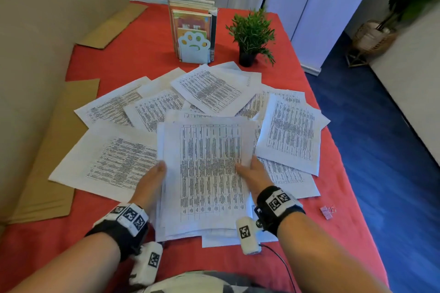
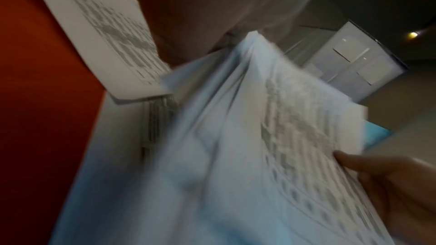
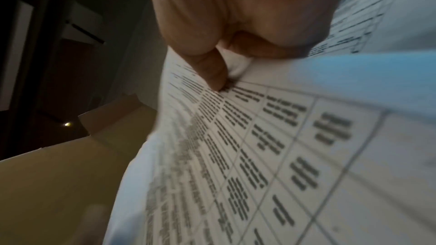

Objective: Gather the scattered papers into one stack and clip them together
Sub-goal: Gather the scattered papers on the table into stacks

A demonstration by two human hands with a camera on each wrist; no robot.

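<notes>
A loose stack of printed sheets (image 1: 207,173) is lifted at the near middle of the red table. My left hand (image 1: 152,178) grips its left edge and my right hand (image 1: 252,173) grips its right edge, thumb on top. The right wrist view shows that thumb (image 3: 212,70) pressed on the top sheet (image 3: 259,156). In the left wrist view the stack (image 2: 247,146) is blurred, with the right hand's thumb (image 2: 368,167) on its far edge. Several more sheets (image 1: 209,88) lie fanned out on the table beyond and to both sides. A small pink binder clip (image 1: 326,212) lies at the right edge.
A book holder with a paw-shaped end (image 1: 194,51) and a small potted plant (image 1: 251,35) stand behind the papers. Brown cardboard pieces (image 1: 59,173) lie along the left by a beige wall. The table's right edge (image 1: 333,140) drops to a blue floor.
</notes>
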